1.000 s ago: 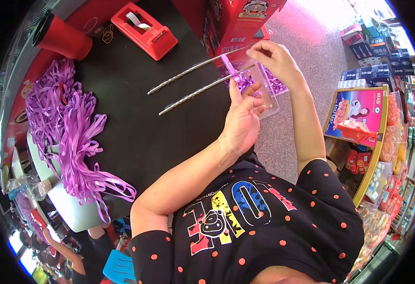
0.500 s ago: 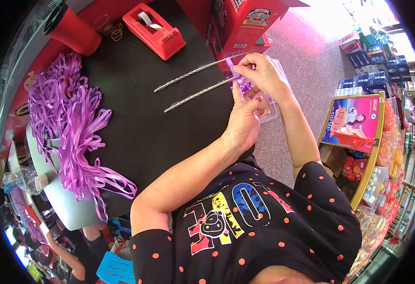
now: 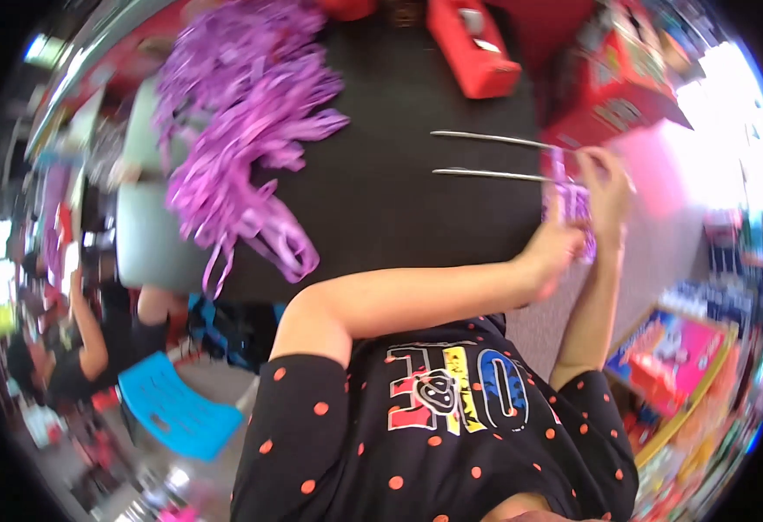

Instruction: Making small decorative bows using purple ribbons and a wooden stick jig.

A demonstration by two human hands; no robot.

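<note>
Two long spiral drill bits [image 3: 490,173] stick out side by side over the right part of a black table [image 3: 390,226]. A purple ribbon [image 3: 558,163] runs across them near the table's right edge, with more of it bunched below. My right hand [image 3: 607,196] is at the far side of this ribbon, thumb and fingers curled in a pinch on it. From the near side my left hand [image 3: 551,259] meets the bunched ribbon, index finger raised against it and the other fingers curled. Motion blur softens both hands' fingertips.
A large heap of purple ribbons [image 3: 251,113] lies on the table's left. A red tape dispenser [image 3: 477,52] stands at the back, near a red carton [image 3: 612,96]. At lower left are a blue plastic stool [image 3: 177,409] and another person's arm [image 3: 93,326]. Packed shelves [image 3: 694,426] line the right.
The whole view has swung, so the table and ribbon heap sit further right in it. My hands stay together at the ribbon by the drill bits; my right fingers look more arched.
</note>
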